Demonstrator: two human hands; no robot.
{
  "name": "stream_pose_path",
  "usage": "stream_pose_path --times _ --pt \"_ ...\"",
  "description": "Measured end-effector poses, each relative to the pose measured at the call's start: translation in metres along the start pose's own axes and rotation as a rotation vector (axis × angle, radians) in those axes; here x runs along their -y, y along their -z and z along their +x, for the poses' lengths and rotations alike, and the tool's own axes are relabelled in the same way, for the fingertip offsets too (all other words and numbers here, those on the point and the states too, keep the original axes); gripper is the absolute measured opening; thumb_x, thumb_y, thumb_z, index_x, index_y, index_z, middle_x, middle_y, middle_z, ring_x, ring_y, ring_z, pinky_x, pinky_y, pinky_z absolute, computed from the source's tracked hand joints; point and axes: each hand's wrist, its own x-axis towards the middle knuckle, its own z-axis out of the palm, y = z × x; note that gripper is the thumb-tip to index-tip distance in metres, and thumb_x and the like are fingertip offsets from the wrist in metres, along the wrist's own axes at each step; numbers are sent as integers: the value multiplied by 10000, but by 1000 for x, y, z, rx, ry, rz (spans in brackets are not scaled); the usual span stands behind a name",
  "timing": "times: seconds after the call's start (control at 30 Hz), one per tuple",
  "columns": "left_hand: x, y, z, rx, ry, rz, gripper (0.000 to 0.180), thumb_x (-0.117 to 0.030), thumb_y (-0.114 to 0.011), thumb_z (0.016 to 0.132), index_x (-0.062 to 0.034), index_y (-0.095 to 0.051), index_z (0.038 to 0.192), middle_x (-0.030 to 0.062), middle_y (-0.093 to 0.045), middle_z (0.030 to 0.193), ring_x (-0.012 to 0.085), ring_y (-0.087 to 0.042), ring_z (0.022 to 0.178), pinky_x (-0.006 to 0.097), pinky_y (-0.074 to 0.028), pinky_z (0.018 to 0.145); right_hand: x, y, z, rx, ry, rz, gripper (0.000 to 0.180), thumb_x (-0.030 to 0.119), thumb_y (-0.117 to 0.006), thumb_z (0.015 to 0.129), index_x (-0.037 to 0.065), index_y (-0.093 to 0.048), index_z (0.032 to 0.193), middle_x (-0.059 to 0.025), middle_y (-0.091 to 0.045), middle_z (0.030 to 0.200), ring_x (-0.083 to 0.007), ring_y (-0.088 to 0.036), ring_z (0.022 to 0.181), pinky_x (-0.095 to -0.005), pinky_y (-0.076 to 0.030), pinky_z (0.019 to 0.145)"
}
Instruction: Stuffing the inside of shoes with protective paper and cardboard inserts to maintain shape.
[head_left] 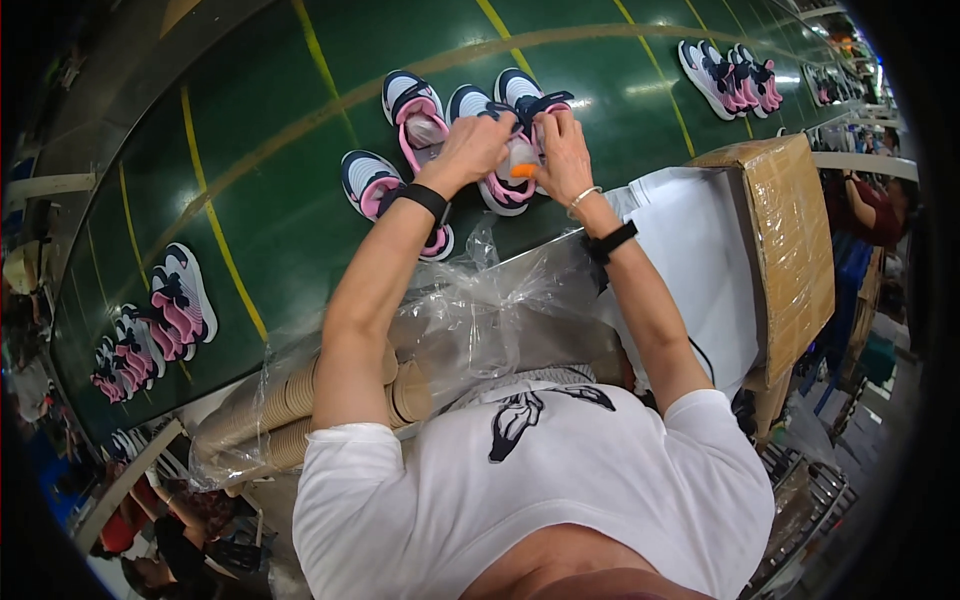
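A small white, navy and pink sneaker (505, 197) lies on the green conveyor belt (270, 190) under both my hands, whitish stuffing showing in its opening. My left hand (472, 152) is closed at the shoe's navy strap, fingertips pressed to it. My right hand (562, 158) is curled at the opening's other side, fingers bent down; a small orange piece (524, 171) shows at its thumb. Directly beyond is a second sneaker (517, 88), partly hidden by my right hand. Left of my hands are another sneaker (405, 95) with stuffing inside and one more (368, 180), partly behind my left forearm.
More sneakers stand in groups on the belt, left (185, 295) and far right (725, 80). Against the near edge, clear plastic covers stacked brown paper-like rolls (290, 400). A taped cardboard box (790, 240) with white sheets (680, 250) stands right. Other people work at both sides.
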Motion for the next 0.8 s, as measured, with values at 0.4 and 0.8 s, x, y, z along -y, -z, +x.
stream_pose_path --times 0.4,0.8 --pt "-22 16 -43 -94 -47 -78 213 -127 -554 797 -56 -523 996 155 -619 849 361 -599 793 445 -465 646 -18 -32 15 111 91 -292 421 106 -693 575 117 -502 950 -73 -561 943 -305 -506 911 -419 -403 744" --pt "-72 118 -355 -56 427 -171 437 -220 -721 710 -65 -588 1096 109 -606 1060 266 -568 1009 370 -433 877 129 -11 -55 173 349 580 294 119 -738 648 52 -612 905 -108 -600 859 -271 -585 805 -357 -453 707"
